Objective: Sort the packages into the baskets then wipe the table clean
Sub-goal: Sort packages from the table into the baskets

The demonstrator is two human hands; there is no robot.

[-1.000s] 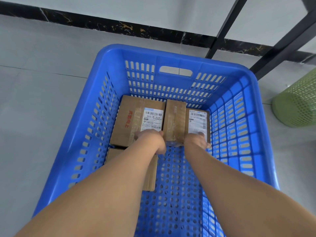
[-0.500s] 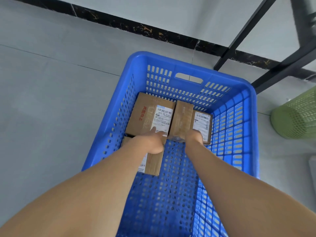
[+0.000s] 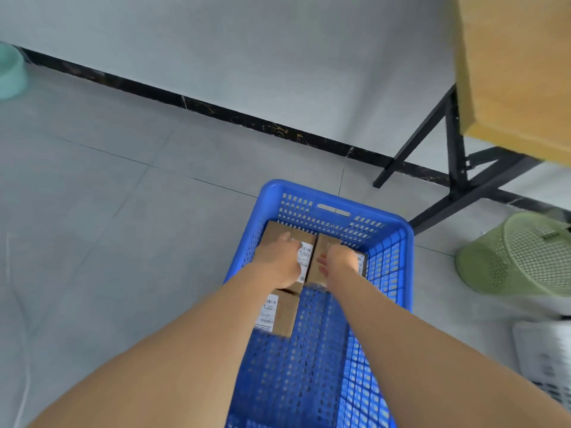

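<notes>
A grey tiled floor fills most of the view, meeting a pale wall along a dark skirting strip. At the upper right stands a table with a wooden top and a black metal frame.

A blue basket with slotted walls sits on the floor near the table's legs, running from the bottom edge toward the wall. To its right, well apart, a green basket of round mesh leans on the floor, and below that a white basket shows only in part at the edge. A pale teal tub is cut off at the far left.

Three cardboard packages lie on the blue basket's floor. The left package and the right package sit side by side, touching, against the far wall. The near package lies just behind the left one, its white label facing up.

Both bare arms reach down into the blue basket. The left hand rests flat on the left package with straight fingers. The right hand lies over the right package; it is blurred, but its fingers look loose rather than wrapped round the package.
</notes>
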